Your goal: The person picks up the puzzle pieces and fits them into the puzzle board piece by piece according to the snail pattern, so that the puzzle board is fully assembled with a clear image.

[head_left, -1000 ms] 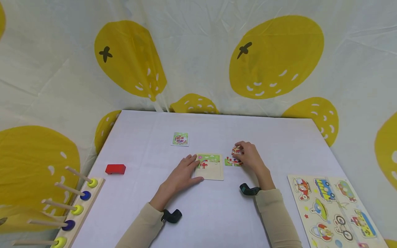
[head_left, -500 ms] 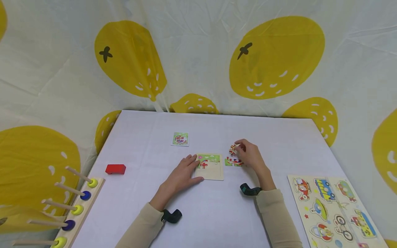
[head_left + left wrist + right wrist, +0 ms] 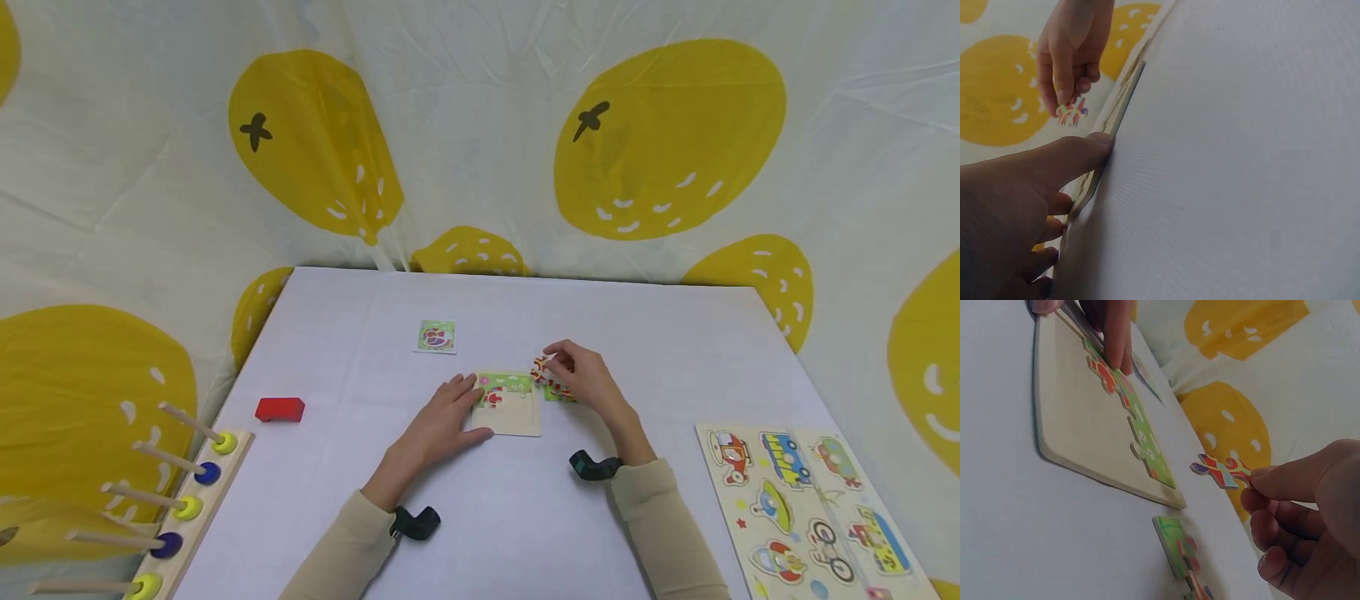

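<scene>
Mid-placement: right hand [image 3: 588, 379] pinches a puzzle piece [image 3: 1219, 470] in the air, at 3 o'clock of the puzzle tray [image 3: 517, 417]. Left hand [image 3: 442, 417] lies flat, fingers straight, pinning the tray to the surface [image 3: 487, 517]. Next move likely needs the piece turned to match the open slot, then lowered in.

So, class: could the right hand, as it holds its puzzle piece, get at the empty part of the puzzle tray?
Probably yes. The right hand pinches the puzzle piece above the table, beside the puzzle tray. The left hand rests only on the tray's left side, nothing between.

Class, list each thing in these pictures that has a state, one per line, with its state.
Puzzle tray: flat on the table, partly filled.
Held piece: lifted, pinched by the right hand.
Loose pieces: lying beside the tray.
Left hand: resting on the tray.
Card: lying flat, apart.
</scene>
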Demonstrator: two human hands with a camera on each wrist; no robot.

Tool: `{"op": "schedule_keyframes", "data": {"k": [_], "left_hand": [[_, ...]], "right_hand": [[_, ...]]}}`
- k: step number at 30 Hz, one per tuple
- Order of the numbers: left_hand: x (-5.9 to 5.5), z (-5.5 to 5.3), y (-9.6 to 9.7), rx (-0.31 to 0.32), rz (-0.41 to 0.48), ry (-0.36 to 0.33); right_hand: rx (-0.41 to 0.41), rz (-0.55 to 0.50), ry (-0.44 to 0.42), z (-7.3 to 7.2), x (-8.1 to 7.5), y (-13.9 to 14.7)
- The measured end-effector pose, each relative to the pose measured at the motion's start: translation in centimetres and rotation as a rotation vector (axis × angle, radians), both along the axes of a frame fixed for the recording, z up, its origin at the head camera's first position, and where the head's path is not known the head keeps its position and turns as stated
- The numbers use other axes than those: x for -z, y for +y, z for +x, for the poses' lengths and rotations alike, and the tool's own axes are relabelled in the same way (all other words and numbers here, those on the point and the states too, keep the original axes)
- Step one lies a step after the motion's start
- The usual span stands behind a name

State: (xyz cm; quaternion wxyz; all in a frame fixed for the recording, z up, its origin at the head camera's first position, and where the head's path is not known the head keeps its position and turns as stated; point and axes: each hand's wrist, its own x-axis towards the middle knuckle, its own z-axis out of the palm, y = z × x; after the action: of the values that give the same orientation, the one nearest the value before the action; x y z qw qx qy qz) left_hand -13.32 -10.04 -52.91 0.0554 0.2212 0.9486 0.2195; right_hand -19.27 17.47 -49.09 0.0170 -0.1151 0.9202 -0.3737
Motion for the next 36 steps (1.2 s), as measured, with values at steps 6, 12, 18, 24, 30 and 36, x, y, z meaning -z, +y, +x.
{"op": "schedule_keyframes", "data": {"k": [6, 12, 18, 24, 30, 36], "left_hand": [[-0.1, 0.0, 0.0, 0.001, 0.0, -0.004], [-0.2, 0.0, 0.0, 0.003, 0.006, 0.0], [-0.2, 0.0, 0.0, -0.001, 0.003, -0.007], [-0.1, 0.0, -0.1, -0.003, 0.005, -0.01], [-0.1, 0.0, -0.1, -0.003, 0.016, -0.006], [-0.2, 0.1, -0.1, 0.001, 0.017, -0.002]], "right_hand": [[-0.074, 0.001, -0.02, 0.3, 0.2, -1.3], [-0.14, 0.001, -0.041, 0.5, 0.4, -2.2], [-0.185, 0.01, -0.045, 0.7, 1.0, -3.0], [-0.217, 0.016, -0.077, 1.0, 1.6, -3.8], [-0.215, 0.03, -0.092, 1.2, 1.8, -4.4], [-0.196, 0.065, -0.105, 1.3, 1.9, -4.6]]}}
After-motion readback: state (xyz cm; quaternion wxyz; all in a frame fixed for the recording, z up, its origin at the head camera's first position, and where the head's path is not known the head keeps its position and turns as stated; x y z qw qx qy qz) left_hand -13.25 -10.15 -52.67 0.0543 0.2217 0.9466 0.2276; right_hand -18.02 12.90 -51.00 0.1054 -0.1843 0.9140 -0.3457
